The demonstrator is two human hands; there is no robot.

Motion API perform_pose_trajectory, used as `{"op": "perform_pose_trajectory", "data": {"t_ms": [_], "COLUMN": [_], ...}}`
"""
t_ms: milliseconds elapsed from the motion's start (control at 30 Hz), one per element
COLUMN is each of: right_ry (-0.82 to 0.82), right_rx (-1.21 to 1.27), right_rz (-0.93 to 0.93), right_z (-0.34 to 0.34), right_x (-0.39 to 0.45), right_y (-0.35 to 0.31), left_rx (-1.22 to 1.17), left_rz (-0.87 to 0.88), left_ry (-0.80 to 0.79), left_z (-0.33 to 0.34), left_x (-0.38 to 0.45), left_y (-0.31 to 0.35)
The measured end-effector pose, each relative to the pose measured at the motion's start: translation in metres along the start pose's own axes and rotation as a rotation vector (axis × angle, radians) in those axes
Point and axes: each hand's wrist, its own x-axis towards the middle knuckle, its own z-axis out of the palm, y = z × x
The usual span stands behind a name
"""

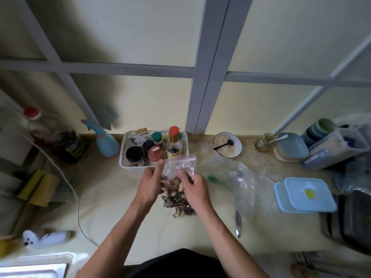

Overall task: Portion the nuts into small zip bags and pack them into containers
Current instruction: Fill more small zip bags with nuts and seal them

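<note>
Portioning under way. Left hand [149,184] and right hand [192,187] both pinch a small zip bag [179,167], part-filled with nuts [173,185], above the countertop's [112,197] middle. Blue lidded containers [305,194] near the right edge appear unpacked. Seal state and nut pile [180,206] beneath are unclear.

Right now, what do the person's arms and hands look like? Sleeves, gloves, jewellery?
Both forearms are bare up to the bottom edge of the frame: no sleeves visible. The left hand and right hand wear no gloves; no rings, watch or bands show on the fingers or wrists. A dark garment covers the torch between the arms.
</note>
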Motion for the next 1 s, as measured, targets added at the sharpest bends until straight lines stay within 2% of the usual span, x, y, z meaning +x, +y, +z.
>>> {"op": "perform_pose_trajectory", "data": {"t_ms": [67,200,300,467,567,767,867,1000], "right_ry": [0.059,0.072,0.095,0.177,0.225,0.296,0.300,0.397], "right_rx": [0.000,0.014,0.037,0.270,0.379,0.411,0.440,0.382], "right_rz": [0.009,0.095,0.160,0.170,0.205,0.312,0.369,0.383], "right_z": [0.000,-0.001,-0.005,-0.007,-0.007,-0.007,-0.009,-0.015], "right_x": [0.000,-0.007,-0.011,-0.013,-0.013,-0.013,-0.014,-0.018], "right_y": [0.006,0.010,0.015,0.014,0.014,0.015,0.021,0.024], "left_rx": [-0.109,-0.192,-0.199,-0.242,-0.235,-0.251,-0.238,-0.264], "left_rz": [-0.032,0.056,0.059,0.058,0.073,0.015,-0.020,-0.089], "left_ry": [-0.079,0.118,0.157,0.154,0.214,0.327,0.327,0.308], "left_z": [0.015,0.038,0.043,0.062,0.069,0.082,0.084,0.083], "left_x": [-0.011,-0.019,-0.015,-0.022,-0.021,-0.024,-0.024,-0.027], "left_y": [-0.006,-0.015,-0.015,-0.015,-0.020,-0.018,-0.021,-0.023]}}
